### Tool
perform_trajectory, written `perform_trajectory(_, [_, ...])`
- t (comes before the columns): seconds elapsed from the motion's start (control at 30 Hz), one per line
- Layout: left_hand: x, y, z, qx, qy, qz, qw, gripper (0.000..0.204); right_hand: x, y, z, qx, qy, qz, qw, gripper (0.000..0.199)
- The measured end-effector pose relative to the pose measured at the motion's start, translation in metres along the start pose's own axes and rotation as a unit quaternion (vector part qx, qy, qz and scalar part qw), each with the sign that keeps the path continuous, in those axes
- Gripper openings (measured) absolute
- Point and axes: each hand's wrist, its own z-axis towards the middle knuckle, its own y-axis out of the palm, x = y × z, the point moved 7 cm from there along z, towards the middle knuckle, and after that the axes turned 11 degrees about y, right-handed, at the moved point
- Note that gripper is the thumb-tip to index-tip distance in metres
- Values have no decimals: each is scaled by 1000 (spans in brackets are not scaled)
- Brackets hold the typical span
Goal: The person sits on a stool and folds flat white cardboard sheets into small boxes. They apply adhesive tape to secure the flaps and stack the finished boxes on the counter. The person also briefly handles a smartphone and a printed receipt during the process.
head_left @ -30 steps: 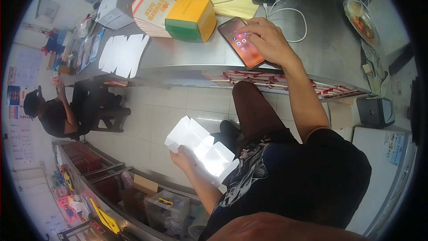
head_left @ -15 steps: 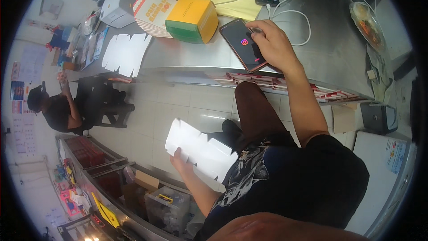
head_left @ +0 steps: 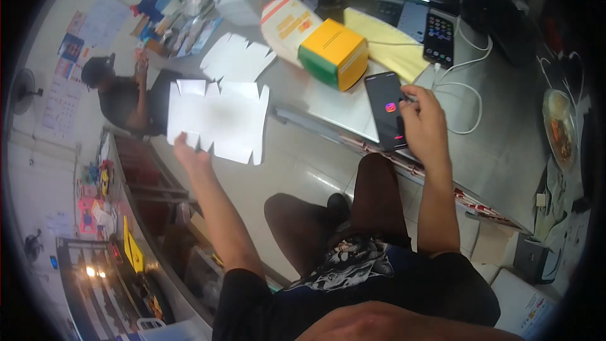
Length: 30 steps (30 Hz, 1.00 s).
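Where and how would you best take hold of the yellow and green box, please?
Come from above and probably grip the box by two opposite sides near its flat top, since cartons crowd its left and a phone lies close on its right.

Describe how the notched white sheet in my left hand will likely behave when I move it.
The notched white sheet is probably light and fairly stiff, since the left hand holds it near one edge without much sagging. Its flaps may bend or catch easily, given the cuts along its edges.
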Motion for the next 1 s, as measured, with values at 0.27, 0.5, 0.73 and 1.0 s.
perform_trajectory(0.27, [-60,117,102,-149,7,233,961,36,4,0,0,27,-8,-66,997,31])
perform_trajectory(0.5, [-110,135,94,-97,-2,147,984,36,1,-2,-3,46,-40,-123,990,36])
perform_trajectory(0.73, [-49,100,88,-144,296,376,866,36,-7,8,-5,0,-13,-141,990,51])
perform_trajectory(1.0, [-26,138,-107,-241,452,333,792,48,-39,36,-35,-23,-13,-354,935,101])
